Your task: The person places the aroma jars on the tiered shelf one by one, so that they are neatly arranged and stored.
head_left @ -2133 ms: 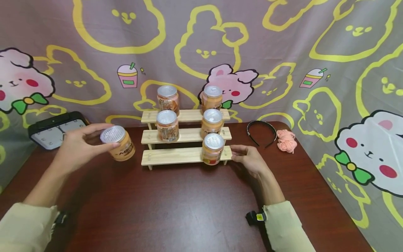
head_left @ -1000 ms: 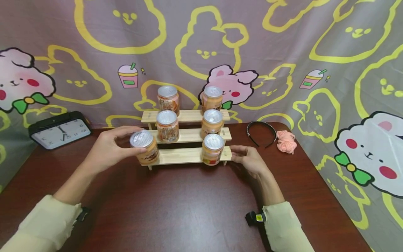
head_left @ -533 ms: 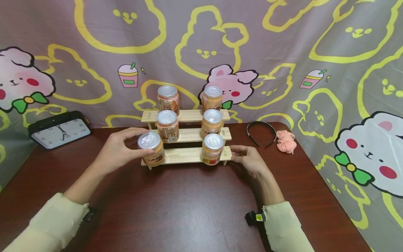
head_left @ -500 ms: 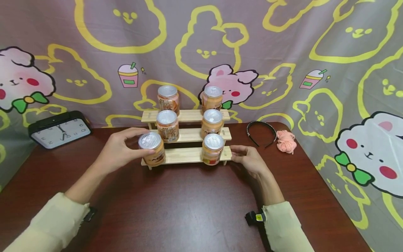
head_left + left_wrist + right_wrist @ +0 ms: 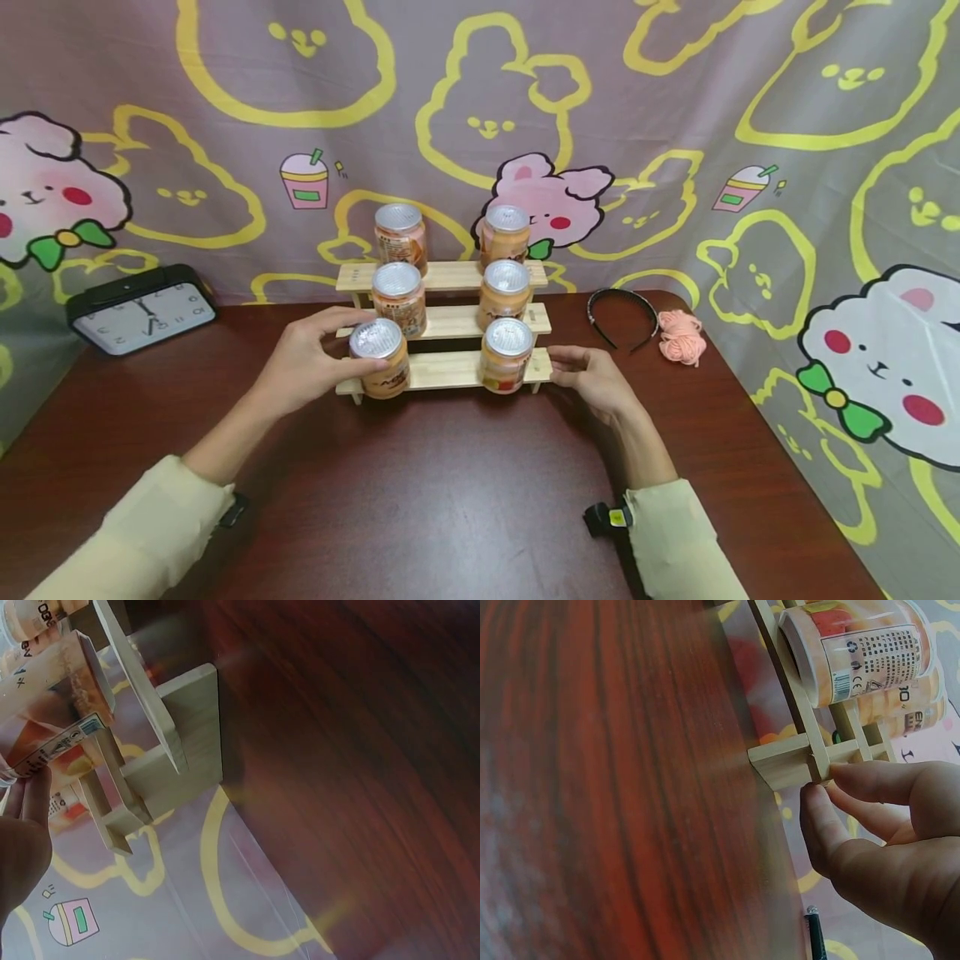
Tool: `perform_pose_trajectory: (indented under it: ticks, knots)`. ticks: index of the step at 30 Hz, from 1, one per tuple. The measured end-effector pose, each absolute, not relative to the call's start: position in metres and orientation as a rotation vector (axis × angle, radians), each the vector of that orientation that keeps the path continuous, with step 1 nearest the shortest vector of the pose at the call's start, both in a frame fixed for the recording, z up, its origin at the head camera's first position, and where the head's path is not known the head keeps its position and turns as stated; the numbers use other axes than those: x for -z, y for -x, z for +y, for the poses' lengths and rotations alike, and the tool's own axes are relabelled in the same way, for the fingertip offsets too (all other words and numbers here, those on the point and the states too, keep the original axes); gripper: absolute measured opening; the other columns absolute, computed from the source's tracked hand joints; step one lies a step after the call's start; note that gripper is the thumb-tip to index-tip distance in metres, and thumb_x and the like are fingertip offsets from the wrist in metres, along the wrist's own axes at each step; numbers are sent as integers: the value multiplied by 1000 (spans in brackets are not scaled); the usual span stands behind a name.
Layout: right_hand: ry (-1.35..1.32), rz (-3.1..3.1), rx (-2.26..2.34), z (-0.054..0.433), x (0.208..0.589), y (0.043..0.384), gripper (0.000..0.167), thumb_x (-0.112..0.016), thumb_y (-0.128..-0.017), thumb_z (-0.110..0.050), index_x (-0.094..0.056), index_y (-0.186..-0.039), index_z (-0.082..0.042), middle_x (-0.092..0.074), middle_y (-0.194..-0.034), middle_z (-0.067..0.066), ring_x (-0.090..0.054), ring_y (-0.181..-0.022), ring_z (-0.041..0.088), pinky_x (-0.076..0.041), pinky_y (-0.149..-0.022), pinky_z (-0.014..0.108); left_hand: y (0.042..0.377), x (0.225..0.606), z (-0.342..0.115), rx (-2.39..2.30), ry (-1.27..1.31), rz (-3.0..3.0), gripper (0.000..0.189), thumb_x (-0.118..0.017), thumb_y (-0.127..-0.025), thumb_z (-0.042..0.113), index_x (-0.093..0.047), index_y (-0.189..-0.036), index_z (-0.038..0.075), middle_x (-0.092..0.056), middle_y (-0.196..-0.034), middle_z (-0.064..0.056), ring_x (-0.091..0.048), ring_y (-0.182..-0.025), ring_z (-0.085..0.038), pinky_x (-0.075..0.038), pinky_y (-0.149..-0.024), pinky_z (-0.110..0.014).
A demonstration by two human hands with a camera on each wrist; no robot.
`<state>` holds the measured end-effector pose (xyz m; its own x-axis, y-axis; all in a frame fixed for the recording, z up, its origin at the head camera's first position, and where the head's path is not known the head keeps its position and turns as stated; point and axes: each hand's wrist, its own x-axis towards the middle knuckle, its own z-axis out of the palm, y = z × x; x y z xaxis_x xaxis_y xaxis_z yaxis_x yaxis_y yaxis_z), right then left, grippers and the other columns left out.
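Note:
My left hand (image 5: 306, 362) grips a jar (image 5: 386, 373) with a silver lid and orange label, thumb in front and fingers behind. It stands upright over the left part of the lowest step of a three-step wooden display rack (image 5: 442, 371). In the left wrist view, the base of the jar (image 5: 56, 705) shows close over the board. My right hand (image 5: 596, 379) pinches the right end of that lowest step; in the right wrist view its fingertips (image 5: 847, 774) sit at the board's end. A matching jar (image 5: 506, 367) stands on the lowest step's right side.
Two jars stand on the middle step, including a left one (image 5: 400, 310), and two on the top step, including a right one (image 5: 506, 237). A black clock (image 5: 142, 312) is at left. A headband (image 5: 622, 293) and pink yarn (image 5: 682, 337) lie at right. A patterned curtain (image 5: 450, 100) hangs behind.
My left hand has carried the jar rightward from beside the clock to over the left of the lowest step. The right hand has stayed at the rack's end.

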<state>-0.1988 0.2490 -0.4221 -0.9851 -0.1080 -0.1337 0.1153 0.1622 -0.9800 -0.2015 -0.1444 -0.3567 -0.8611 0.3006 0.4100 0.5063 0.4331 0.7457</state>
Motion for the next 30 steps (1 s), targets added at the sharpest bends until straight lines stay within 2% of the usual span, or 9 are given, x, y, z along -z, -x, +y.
perform_pose_trajectory:
  ticks: [12, 18, 25, 30]
  knots:
    - [-8, 2255, 1925, 249, 422, 198, 47, -57, -94, 13, -47, -140, 17, -54, -134, 33, -62, -101, 13, -53, -86, 20, 204, 366, -133, 1445, 709, -2427, 52, -95, -69, 7, -72, -116, 1, -69, -118, -9, -64, -103, -17, -56, -84, -23]
    - [-10, 2261, 1923, 249, 422, 197, 47, -57, -94, 14, -47, -140, 17, -54, -134, 33, -62, -100, 12, -53, -85, 20, 202, 367, -130, 1445, 689, -2438, 53, -95, -69, 8, -72, -116, 0, -67, -123, -11, -63, -109, -20, -56, -85, -25]
    - [-18, 2265, 1915, 249, 422, 197, 47, -57, -95, 13, -47, -140, 16, -53, -137, 33, -61, -106, 16, -52, -86, 20, 202, 368, -126, 1463, 691, -2430, 52, -94, -71, 9, -72, -117, -1, -66, -124, -12, -62, -111, -24, -57, -87, -35]
    - [-21, 2268, 1910, 249, 421, 197, 47, -58, -95, 12, -48, -140, 16, -54, -137, 32, -60, -108, 18, -52, -86, 20, 202, 371, -124, 1481, 688, -2415, 52, -94, -70, 8, -72, -116, -2, -65, -122, -12, -62, -110, -24, -57, -86, -29]
